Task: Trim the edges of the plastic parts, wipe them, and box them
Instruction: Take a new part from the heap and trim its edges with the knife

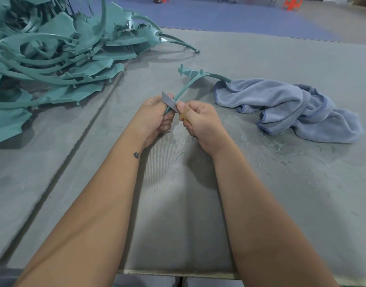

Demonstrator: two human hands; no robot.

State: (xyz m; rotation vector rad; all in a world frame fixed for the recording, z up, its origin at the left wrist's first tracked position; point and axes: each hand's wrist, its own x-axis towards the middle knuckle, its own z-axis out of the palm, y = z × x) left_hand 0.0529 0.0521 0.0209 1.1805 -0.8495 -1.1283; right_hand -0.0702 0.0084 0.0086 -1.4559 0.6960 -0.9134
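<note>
A curved teal plastic part arcs from my hands up toward the cloth. My left hand grips its near end, fingers curled round the strip. My right hand holds a knife with a yellow handle, thumb pressed on the grey blade, which lies against the strip's edge just above my left hand. A rumpled blue cloth lies on the grey mat to the right; the part's far end touches it.
A big heap of teal plastic parts fills the far left of the grey table. Thin plastic shavings are scattered below the cloth. Orange stools stand on the floor beyond.
</note>
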